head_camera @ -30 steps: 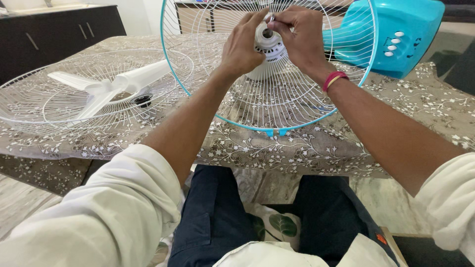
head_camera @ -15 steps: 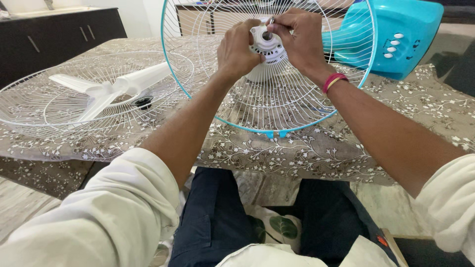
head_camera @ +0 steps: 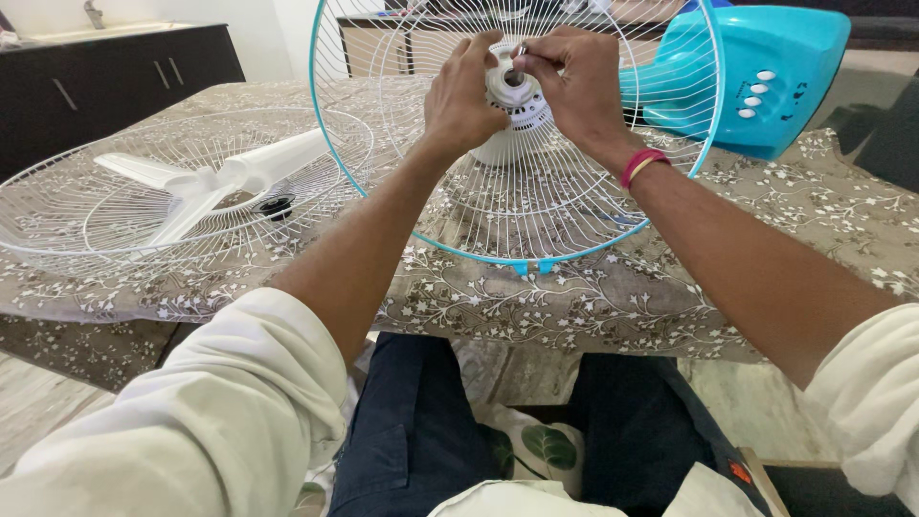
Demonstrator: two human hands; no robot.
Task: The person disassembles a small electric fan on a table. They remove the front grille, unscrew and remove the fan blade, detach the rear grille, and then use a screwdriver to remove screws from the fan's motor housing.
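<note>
2 hands, left hand [head_camera: 462, 94] and right hand [head_camera: 577, 84], fingers gripping 1 motor hub [head_camera: 515, 91]; 2 wire guards, 1 blade.

A dark cabinet [head_camera: 115, 67] with slim handles stands at the far left against a pale wall [head_camera: 258, 29] — daylight falls evenly. The counter [head_camera: 814, 211] wears a brown floral cloth; below, the floor [head_camera: 38, 402] looks pale and marbled.

No packages, labels, signs or screens appear anywhere in this view. Nothing on the table or around it carries a wrapper, a tag or a display.
</note>
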